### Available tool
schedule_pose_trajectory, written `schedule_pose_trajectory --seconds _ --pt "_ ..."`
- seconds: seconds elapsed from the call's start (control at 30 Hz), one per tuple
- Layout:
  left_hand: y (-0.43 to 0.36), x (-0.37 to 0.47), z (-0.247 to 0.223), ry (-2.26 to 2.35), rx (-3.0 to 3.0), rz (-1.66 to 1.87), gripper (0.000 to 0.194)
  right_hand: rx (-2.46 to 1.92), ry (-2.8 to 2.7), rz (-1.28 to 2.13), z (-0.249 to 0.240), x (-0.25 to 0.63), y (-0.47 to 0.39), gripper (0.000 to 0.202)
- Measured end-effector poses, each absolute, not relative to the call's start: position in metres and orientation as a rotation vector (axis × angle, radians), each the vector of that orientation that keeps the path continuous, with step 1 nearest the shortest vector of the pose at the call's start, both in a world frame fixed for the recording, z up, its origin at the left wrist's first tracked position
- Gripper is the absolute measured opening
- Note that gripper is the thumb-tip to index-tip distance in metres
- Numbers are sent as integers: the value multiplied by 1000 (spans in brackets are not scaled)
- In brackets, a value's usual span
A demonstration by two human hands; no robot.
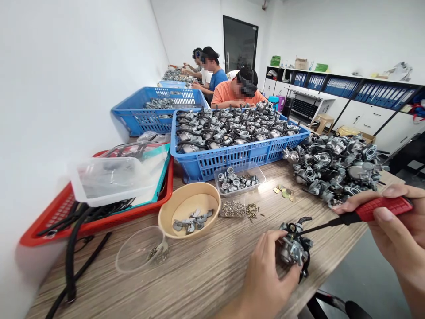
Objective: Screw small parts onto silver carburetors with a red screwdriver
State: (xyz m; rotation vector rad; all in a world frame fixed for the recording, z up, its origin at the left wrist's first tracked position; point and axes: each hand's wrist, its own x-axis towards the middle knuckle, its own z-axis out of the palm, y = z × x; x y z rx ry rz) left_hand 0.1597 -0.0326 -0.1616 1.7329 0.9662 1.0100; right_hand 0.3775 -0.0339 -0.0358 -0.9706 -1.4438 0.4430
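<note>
Evidently the step in hand is screwdriver work on a single carburetor, which sits at the lower right of the frame, near the edge of the wood-grain table. The left hand has its grip closed around that body, fingers along its left side and thumb against the lower front, while the right hand, at the right edge of the frame, pinches the red-and-black screwdriver by its handle. The shaft slants down to the left and its tip meets the top of the carburetor; whether it sits in a screw head is too small to tell. As I judge it, the next move calls for a firm left grip so the body cannot roll, the shaft lined up with whatever it drives, and a turn of the right fingers under light downward pressure; a slanted tip could slip out. Near the middle of the frame, small brass-coloured screws lie beside a clear box of more, and thin round plates rest before a heap of similar carburetors
</note>
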Motion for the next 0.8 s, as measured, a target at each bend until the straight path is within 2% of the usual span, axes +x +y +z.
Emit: schedule_pose_trajectory --seconds 0.1,0.5,0.8 --pt "-33 159 -161 948 1757 1030 52 -989 -1439 441 -37 378 -36 17" --pt "-30 159 -162 879 1850 1117 43 -1039 -1416 423 -41 384 -42 18" --pt "-31 158 -158 893 1819 1067 42 -1018 -1413 401 -36 376 -41 16"
